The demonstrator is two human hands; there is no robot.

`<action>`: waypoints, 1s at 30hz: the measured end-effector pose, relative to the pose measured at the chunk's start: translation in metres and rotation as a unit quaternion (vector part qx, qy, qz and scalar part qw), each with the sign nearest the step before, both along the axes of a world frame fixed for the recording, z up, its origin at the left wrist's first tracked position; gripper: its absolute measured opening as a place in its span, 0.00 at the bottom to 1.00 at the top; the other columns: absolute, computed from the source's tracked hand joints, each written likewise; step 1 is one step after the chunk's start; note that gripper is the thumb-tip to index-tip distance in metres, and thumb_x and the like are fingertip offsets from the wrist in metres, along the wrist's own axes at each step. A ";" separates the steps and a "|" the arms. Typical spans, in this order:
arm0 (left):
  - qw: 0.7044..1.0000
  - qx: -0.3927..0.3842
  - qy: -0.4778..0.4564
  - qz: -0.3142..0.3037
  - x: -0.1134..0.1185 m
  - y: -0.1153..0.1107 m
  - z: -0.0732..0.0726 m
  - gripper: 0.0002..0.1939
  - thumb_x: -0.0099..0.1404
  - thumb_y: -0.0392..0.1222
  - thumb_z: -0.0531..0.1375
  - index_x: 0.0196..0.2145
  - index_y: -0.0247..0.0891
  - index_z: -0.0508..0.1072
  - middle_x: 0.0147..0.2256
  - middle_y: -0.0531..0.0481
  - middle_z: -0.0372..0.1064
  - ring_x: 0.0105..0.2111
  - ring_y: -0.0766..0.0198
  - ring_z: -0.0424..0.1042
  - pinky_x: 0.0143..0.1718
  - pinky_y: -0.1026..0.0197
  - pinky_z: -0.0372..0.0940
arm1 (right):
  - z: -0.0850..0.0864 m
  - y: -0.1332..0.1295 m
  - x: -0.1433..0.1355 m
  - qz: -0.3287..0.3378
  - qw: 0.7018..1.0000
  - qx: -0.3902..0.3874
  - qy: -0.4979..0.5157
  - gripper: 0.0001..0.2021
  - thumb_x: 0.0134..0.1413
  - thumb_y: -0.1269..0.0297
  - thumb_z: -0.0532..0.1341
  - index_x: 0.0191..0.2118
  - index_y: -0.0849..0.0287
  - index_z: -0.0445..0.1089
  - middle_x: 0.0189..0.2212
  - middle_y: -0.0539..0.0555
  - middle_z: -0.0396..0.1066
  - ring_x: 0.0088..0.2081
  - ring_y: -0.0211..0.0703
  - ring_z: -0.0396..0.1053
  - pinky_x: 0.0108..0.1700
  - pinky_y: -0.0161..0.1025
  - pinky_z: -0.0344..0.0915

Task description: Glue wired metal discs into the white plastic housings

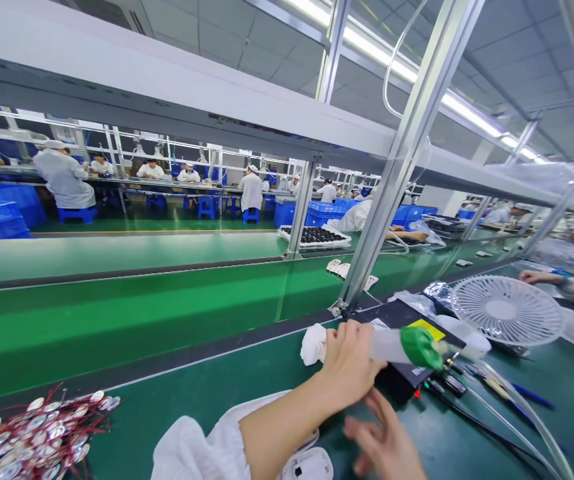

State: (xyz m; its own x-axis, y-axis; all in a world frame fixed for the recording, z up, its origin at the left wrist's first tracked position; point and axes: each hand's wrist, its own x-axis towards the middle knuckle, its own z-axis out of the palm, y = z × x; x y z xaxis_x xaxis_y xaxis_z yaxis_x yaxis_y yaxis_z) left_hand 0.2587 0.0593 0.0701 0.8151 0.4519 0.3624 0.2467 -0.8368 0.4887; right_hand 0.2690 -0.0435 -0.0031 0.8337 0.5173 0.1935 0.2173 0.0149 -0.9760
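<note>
My left hand (351, 360) reaches across and is closed around a translucent squeeze bottle with a green cap (421, 347), tilted sideways with its nozzle pointing right. Against the left side of that hand is a crumpled white tissue (313, 344); whether my fingers touch it, I cannot tell. Below, my right hand (384, 437) is slightly blurred, fingers apart and nothing seen in them. White plastic housings (311, 465) lie on the green mat under my left forearm, partly hidden by it.
A pile of small metal discs with red wires (41, 433) lies at left. Right are a black box (401, 380), a white fan (507, 310), cables and tools. An upright aluminium post (391, 167) stands by the green conveyor (167, 310), which carries white parts. Co-workers sit beyond.
</note>
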 end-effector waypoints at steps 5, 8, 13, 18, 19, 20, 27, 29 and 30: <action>0.993 -0.101 -0.039 0.053 -0.003 0.008 0.017 0.23 0.61 0.46 0.58 0.51 0.35 0.60 0.50 0.42 0.63 0.50 0.53 0.62 0.51 0.52 0.58 | 0.046 0.062 0.039 -0.011 0.999 0.020 -0.031 0.30 0.33 0.46 0.58 0.42 0.62 0.64 0.37 0.62 0.72 0.38 0.54 0.70 0.38 0.43 0.68; 0.992 -0.117 -0.041 0.034 -0.019 0.020 0.018 0.30 0.57 0.47 0.62 0.54 0.39 0.59 0.53 0.48 0.61 0.52 0.59 0.60 0.53 0.59 0.57 | 0.058 0.073 0.053 -0.021 0.999 -0.015 -0.047 0.26 0.27 0.45 0.60 0.32 0.61 0.69 0.30 0.62 0.73 0.37 0.62 0.70 0.39 0.49 0.67; 0.985 -0.138 0.016 0.104 -0.059 0.059 -0.006 0.13 0.62 0.42 0.58 0.44 0.39 0.70 0.45 0.48 0.67 0.48 0.59 0.63 0.51 0.56 0.58 | 0.063 0.065 0.065 -0.055 0.996 -0.057 -0.047 0.22 0.24 0.46 0.65 0.25 0.60 0.72 0.29 0.62 0.73 0.39 0.65 0.69 0.39 0.49 0.66; 0.960 -0.176 0.118 0.185 -0.058 0.082 -0.038 0.11 0.63 0.46 0.58 0.35 0.34 0.71 0.36 0.50 0.70 0.41 0.60 0.69 0.44 0.50 0.63 | 0.056 0.058 0.074 -0.093 0.993 -0.049 -0.054 0.20 0.26 0.47 0.66 0.22 0.59 0.70 0.21 0.57 0.71 0.34 0.61 0.70 0.39 0.46 0.66; 0.957 -0.178 0.130 0.188 -0.054 0.082 -0.041 0.11 0.63 0.46 0.58 0.35 0.35 0.71 0.36 0.50 0.70 0.41 0.60 0.69 0.45 0.49 0.62 | 0.055 0.057 0.075 -0.103 0.992 -0.043 -0.056 0.19 0.27 0.47 0.66 0.22 0.59 0.70 0.18 0.56 0.69 0.32 0.60 0.70 0.37 0.45 0.66; 0.955 -0.179 0.138 0.190 -0.049 0.081 -0.043 0.11 0.63 0.47 0.57 0.35 0.35 0.71 0.37 0.50 0.70 0.42 0.60 0.68 0.46 0.49 0.62 | 0.054 0.055 0.076 -0.115 0.991 -0.034 -0.059 0.19 0.28 0.47 0.66 0.22 0.59 0.69 0.16 0.54 0.67 0.31 0.59 0.69 0.37 0.45 0.66; 0.953 -0.202 0.144 0.174 -0.037 0.088 -0.045 0.11 0.64 0.46 0.57 0.37 0.34 0.70 0.37 0.50 0.70 0.39 0.62 0.70 0.44 0.51 0.65 | 0.060 0.046 0.074 -0.193 0.977 0.055 -0.071 0.20 0.35 0.44 0.65 0.14 0.55 0.63 0.16 0.52 0.64 0.27 0.50 0.65 0.38 0.45 0.63; 0.955 -0.209 0.142 0.157 -0.038 0.093 -0.046 0.11 0.65 0.45 0.56 0.36 0.34 0.71 0.36 0.50 0.71 0.37 0.63 0.71 0.42 0.53 0.66 | 0.060 0.049 0.068 -0.155 0.984 0.061 -0.068 0.20 0.36 0.45 0.65 0.13 0.55 0.62 0.18 0.53 0.67 0.26 0.48 0.65 0.35 0.43 0.64; 0.956 -0.210 0.142 0.150 -0.039 0.095 -0.046 0.11 0.65 0.45 0.56 0.36 0.34 0.71 0.36 0.50 0.71 0.36 0.64 0.71 0.41 0.54 0.67 | 0.059 0.052 0.065 -0.127 0.988 0.056 -0.064 0.20 0.36 0.46 0.65 0.13 0.56 0.63 0.18 0.53 0.68 0.25 0.48 0.66 0.32 0.42 0.65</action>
